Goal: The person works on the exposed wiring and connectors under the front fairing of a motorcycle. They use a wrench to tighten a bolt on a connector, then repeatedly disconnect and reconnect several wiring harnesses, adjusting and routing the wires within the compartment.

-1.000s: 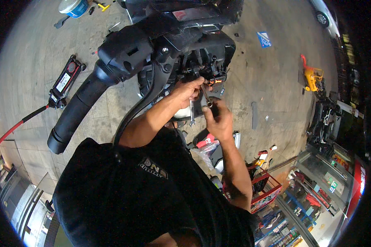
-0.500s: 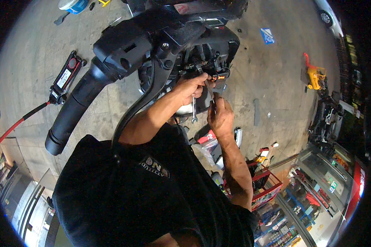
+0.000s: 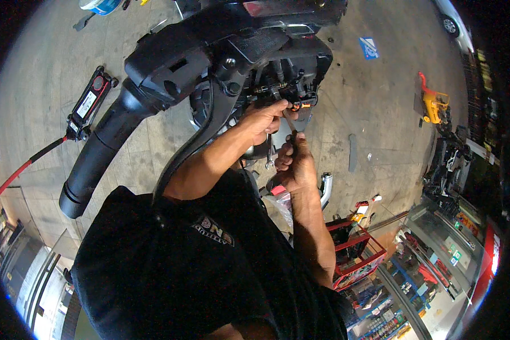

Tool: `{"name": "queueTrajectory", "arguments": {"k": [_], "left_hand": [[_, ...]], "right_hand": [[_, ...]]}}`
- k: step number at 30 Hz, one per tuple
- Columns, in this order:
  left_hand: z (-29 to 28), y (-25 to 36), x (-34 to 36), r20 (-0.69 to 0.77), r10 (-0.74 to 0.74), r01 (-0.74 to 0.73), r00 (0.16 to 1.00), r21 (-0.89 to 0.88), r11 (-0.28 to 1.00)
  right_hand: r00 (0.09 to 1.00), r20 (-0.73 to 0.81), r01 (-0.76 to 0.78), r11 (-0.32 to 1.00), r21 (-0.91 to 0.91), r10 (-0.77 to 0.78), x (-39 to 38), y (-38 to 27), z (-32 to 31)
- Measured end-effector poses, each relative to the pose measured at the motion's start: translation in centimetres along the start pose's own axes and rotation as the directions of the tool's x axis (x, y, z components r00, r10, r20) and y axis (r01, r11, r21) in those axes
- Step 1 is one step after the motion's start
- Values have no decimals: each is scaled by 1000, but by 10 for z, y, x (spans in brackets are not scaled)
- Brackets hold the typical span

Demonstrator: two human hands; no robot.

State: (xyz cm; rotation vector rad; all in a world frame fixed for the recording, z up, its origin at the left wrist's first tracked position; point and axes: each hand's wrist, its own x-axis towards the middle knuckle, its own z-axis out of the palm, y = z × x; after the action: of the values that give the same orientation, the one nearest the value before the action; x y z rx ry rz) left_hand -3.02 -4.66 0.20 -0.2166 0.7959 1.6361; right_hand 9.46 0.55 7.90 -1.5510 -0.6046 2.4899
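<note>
My left hand point(image 3: 264, 120) is closed in front of the motorbike's opened front point(image 3: 292, 76), where dark parts and hoses show. A silver open-ended wrench point(image 3: 270, 158) sticks out below its curled fingers; its upper end is hidden. Thumb and forefinger meet beside the tip of a slim metal shaft. My right hand point(image 3: 300, 165) is closed round the dark handle of that tool point(image 3: 292, 129), which looks like a screwdriver. Its shaft slants up and left to my left fingertips. What the tip touches cannot be made out. Beside the fingertips sits a small orange part point(image 3: 305, 105).
The black handlebar grip point(image 3: 99, 156) and brake lever point(image 3: 201, 127) reach across on the left. A floor jack point(image 3: 89, 105) with a red-and-black handle stands beyond. On the right are a yellow machine point(image 3: 434, 106), a red tool rack point(image 3: 362, 258) and a glass-fronted cabinet point(image 3: 447, 238).
My right hand has turned on the tool's handle, so that its curled fingers now show, and its forearm has swung left. My left hand stays nearly in place, the wrench still below it.
</note>
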Motion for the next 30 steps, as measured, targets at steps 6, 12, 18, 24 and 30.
{"name": "queueTrajectory", "arguments": {"k": [6,12,18,24,30], "left_hand": [[2,0,-2,-45,-38,37,998,-40,999],[-2,0,2,-3,-66,66,998,-64,996],[2,0,1,30,-36,34,999,57,998],[12,3,-6,-64,8,-2,998,92,996],[11,-3,-7,-48,15,-15,999,5,1000]], "right_hand": [[946,63,307,819,-485,-317,0,-5,-1],[530,793,496,-650,-576,-299,2,-34,-12],[963,270,126,924,-360,-27,-4,-2,-20],[941,338,-90,984,151,34,-7,1,-6],[974,222,95,979,-180,-54,-7,4,-10]]}}
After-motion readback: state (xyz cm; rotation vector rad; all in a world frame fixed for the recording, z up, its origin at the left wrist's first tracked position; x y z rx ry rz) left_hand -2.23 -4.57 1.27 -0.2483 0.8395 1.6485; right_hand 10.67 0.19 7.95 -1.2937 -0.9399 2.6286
